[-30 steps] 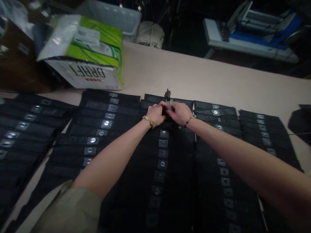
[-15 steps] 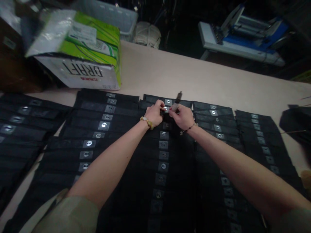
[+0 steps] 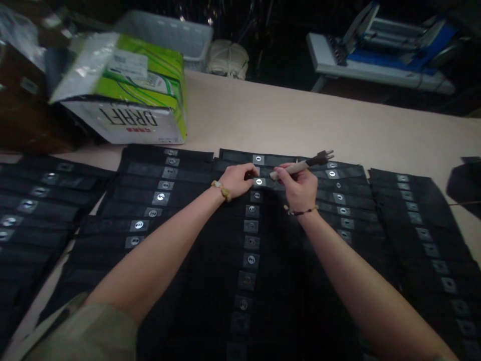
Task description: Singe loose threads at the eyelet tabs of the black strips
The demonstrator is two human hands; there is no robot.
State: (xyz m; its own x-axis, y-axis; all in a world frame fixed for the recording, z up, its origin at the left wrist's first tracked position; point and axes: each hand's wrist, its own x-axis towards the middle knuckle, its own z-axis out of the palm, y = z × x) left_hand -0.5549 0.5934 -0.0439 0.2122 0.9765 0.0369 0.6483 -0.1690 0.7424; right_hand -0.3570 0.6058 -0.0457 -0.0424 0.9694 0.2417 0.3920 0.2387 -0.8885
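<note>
Moved: right hand (image 3: 298,189) has drawn rightward from the left hand, and the tool (image 3: 291,170) now lies nearly level instead of standing upright between the hands.

Left hand (image 3: 236,180): rests on the centre column, its fingers (image 3: 251,174) together at the edge of a black fabric strip (image 3: 270,184), beside a bright metal eyelet (image 3: 258,182); whether they clamp the strip cannot be told.

Right hand: fingers (image 3: 287,168) closed around the tool's pale handle, with the dark pronged end pointing right and the pale tip near the eyelet, not touching it.

Step in hand (judged): working along the eyelet row of the centre column, at the strip held by the left hand.

Next move (judged): the tip needs bringing to the eyelet while the left hand steadies the strip.

Counts: two hands; one tool; two wrist bracelets, a beaded one (image 3: 221,190) and a cord one (image 3: 300,212); five columns of overlapping strips; about eleven eyelets visible in the centre column.

Surroundings: strips lie on a pale surface (image 3: 263,110); beyond them stand a green-and-white carton (image 3: 131,95), a grey crate (image 3: 165,30), a white bundle (image 3: 227,59) and a blue-and-white folding frame (image 3: 376,65).
</note>
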